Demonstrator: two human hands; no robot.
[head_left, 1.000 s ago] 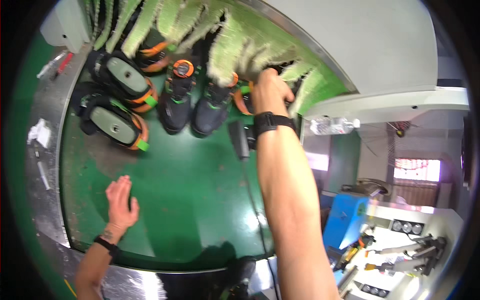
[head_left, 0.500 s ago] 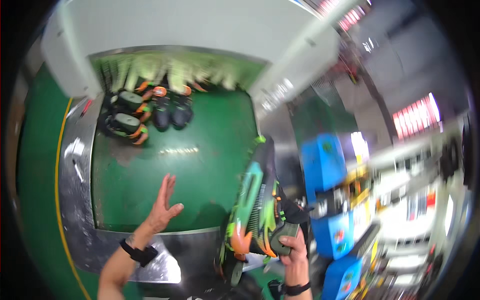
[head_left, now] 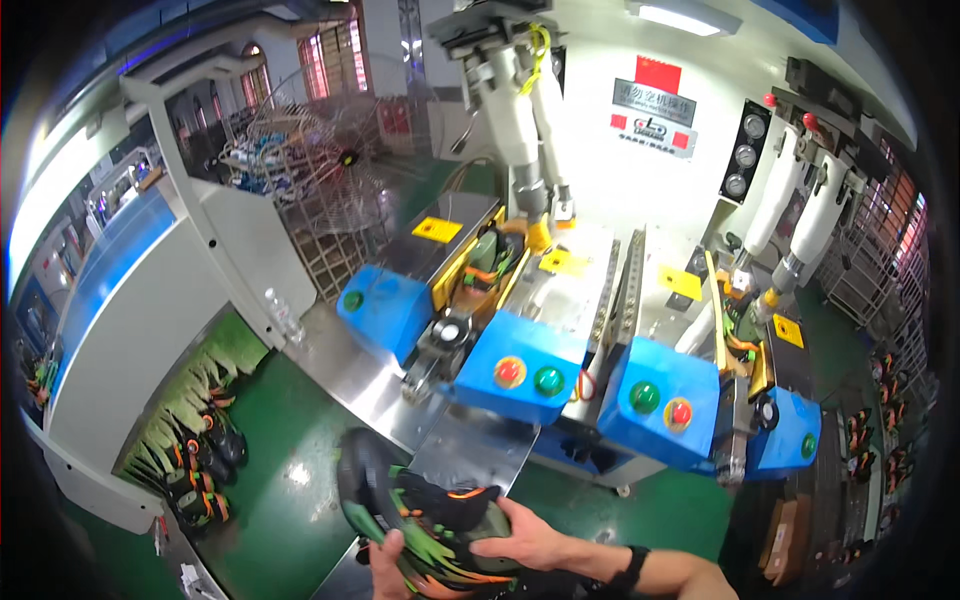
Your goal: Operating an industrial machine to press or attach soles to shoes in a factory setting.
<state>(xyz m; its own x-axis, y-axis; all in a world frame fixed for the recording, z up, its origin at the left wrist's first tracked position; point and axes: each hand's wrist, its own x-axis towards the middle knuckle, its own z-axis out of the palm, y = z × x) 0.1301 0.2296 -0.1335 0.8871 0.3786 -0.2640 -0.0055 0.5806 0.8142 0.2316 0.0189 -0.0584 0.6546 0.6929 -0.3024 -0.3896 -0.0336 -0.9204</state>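
Observation:
Both my hands are closed on a black, green and orange sports shoe [head_left: 440, 545], low in the middle of the view. My right hand [head_left: 525, 540] grips the end near its dark green collar. At the lower left side, the thumb of my left hand [head_left: 387, 570] presses on the shoe, its other fingers partly hidden. The black toe end points up and left. Whether a second shoe lies behind it, I cannot tell. Ahead stands a press machine [head_left: 525, 365] with blue control boxes, green and red buttons; similar shoes sit in its left station [head_left: 488, 258] and right station [head_left: 745, 322].
More shoes [head_left: 215, 450] lie on the green surface at the left, beside a white housing [head_left: 150, 350] with a fringed green curtain. A clear bottle [head_left: 285, 318] stands beside the housing. Racks with shoes [head_left: 885, 430] are at the far right. A wire fan guard [head_left: 340, 150] rises behind.
My view has swung right from the curtained housing to the press machine. My left hand, earlier open and apart, now holds the shoe together with my right hand.

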